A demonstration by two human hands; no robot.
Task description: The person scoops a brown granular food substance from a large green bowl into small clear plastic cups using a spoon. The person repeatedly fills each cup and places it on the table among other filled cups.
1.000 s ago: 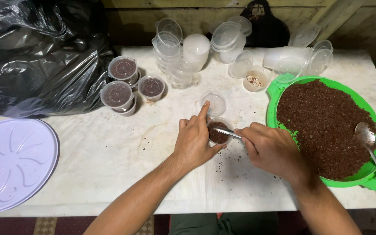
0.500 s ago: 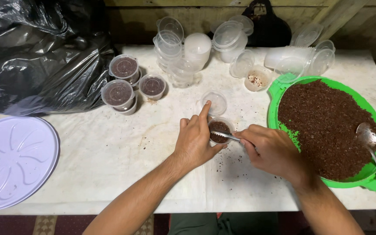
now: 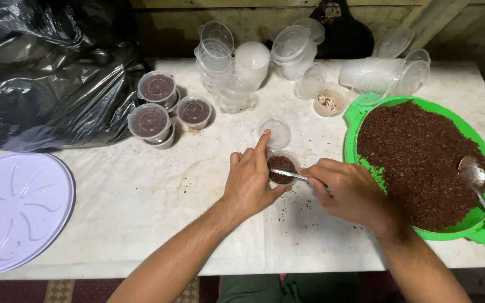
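**Hands steady at the small cup, little changed**

I see my left hand (image 3: 252, 178) curled around the small clear cup (image 3: 281, 166) of dark brown mix at table centre, as half a second ago. My right hand (image 3: 350, 192) stays pinched on a small metal spoon (image 3: 289, 174), its tip over the cup's fill. Right of them, the green tray (image 3: 355, 120) of mix holds a large spoon (image 3: 478, 185).

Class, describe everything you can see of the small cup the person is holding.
The small cup is a round, clear plastic tub, upright on the white table, nearly full of dark brown crumbly material. The left hand wraps its near side; the right hand holds a small metal spoon over its rim. A loose lid lies just behind.
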